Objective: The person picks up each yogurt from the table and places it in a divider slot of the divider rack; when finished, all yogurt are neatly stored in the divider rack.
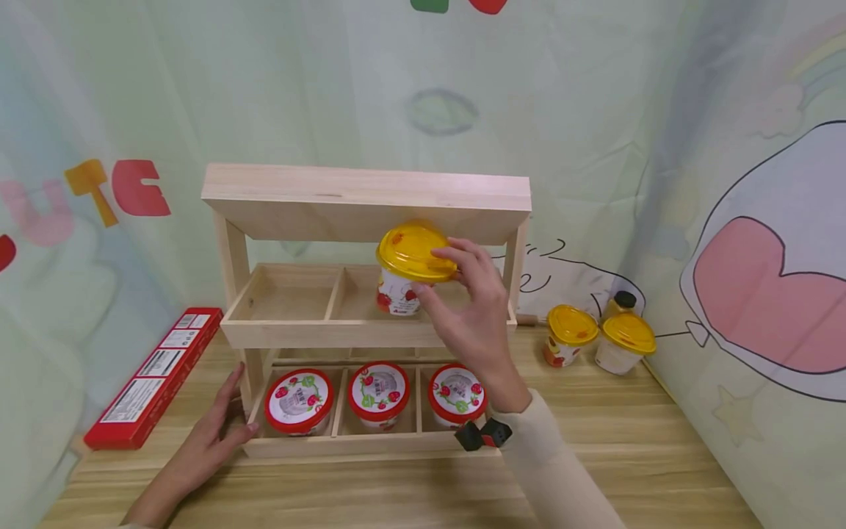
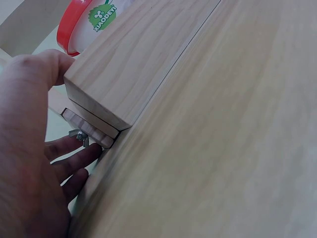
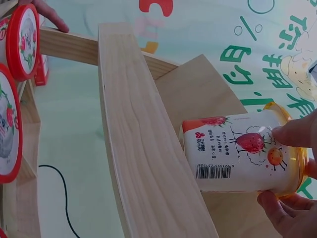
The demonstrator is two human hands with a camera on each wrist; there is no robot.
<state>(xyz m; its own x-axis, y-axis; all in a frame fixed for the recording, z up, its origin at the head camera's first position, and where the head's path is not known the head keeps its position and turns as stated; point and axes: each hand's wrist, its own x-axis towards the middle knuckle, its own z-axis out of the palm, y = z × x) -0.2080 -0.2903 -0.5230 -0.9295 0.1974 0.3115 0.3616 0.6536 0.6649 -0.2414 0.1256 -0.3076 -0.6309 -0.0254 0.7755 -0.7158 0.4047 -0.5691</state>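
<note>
We see the right hand gripping a yellow-lidded cup by its lid rim, fingers curled round it, in the middle compartment of the wooden rack's upper tray, under the sloping top board. The left hand rests with fingers straight against the rack's lower left corner on the wood-grain table. Three round red-lidded cups fill the lower tray, one per compartment. Two more yellow-lidded cups stand near the table's right edge, with a small dark-capped bottle behind them. One long red box lies along the left edge.
</note>
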